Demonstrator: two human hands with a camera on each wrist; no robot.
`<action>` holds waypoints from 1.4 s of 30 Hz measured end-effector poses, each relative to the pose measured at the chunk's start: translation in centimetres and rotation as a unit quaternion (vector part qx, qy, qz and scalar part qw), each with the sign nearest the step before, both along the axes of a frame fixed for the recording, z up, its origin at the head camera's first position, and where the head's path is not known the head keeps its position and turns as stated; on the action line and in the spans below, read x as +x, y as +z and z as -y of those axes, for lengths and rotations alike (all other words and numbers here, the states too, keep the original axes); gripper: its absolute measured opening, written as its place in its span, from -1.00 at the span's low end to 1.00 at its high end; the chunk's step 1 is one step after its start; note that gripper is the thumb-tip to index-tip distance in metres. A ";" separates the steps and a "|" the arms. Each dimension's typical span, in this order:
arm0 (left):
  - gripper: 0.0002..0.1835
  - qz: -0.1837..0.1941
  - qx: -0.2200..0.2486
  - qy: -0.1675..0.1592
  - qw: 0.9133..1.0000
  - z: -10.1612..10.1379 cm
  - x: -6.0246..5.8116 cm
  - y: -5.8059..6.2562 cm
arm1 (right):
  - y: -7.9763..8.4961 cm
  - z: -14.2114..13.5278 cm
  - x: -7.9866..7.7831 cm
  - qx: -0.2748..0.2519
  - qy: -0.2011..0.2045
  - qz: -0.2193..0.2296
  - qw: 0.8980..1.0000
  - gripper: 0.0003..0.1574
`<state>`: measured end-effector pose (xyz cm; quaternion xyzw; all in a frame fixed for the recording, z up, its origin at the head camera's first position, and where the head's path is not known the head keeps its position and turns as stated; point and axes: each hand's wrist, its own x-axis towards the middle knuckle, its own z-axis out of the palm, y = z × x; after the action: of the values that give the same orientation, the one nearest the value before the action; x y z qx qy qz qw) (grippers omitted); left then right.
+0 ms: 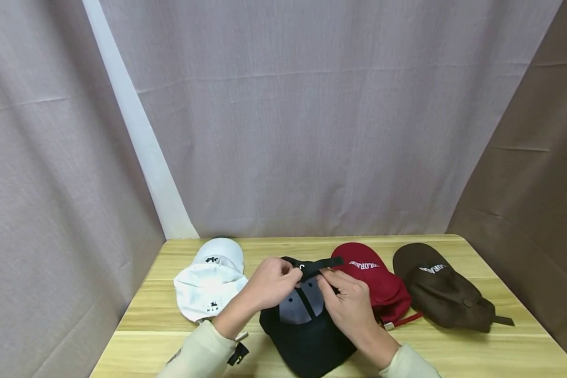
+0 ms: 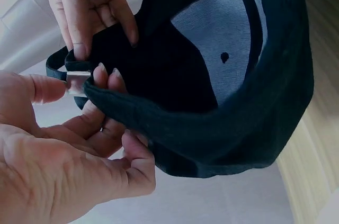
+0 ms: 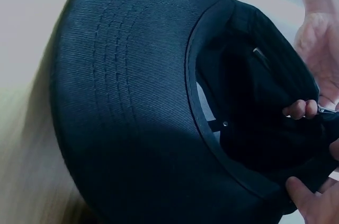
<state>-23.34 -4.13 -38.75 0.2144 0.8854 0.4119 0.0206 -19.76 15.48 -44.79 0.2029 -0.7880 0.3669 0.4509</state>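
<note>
Grips of left hand [image 1: 273,283] and right hand [image 1: 346,296] both clamp the rear of the black fabric cap [image 1: 312,347], lower centre of the frame. On the pale wooden desk [image 1: 139,349]: white cap [image 1: 208,289], lower left; red cap [image 1: 388,286], right of centre; dark-brown cap [image 1: 453,300], lower right.

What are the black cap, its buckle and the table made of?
Black cap: probably cotton twill, matte; fine ribbing and stitching show on its brim. Buckle: likely metal; it's silvery and shiny. Table: wood or wood-look laminate, smooth; grain streaks show.

Pale beige sleeves [image 1: 199,350]
</note>
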 end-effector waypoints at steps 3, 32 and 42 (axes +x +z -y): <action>-0.61 0.000 -0.001 -0.005 1.000 0.1 0.0 0.1 | 0.0 0.1 0.0 0.000 -0.008 0.003 1.000 -0.72; -0.58 -0.008 -0.011 -0.064 0.998 -0.3 -0.1 -0.9 | 0.0 0.2 -0.2 -0.043 0.028 0.101 0.994 -0.66; -0.62 0.012 0.018 -0.069 0.997 0.2 -0.5 -1.3 | 0.4 0.3 -0.4 -0.053 0.054 0.137 0.988 -0.72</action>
<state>-23.85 -4.28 -40.01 0.2705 0.8607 0.4277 0.0556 -20.14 15.17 -44.34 0.1690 -0.8097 0.4564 0.3280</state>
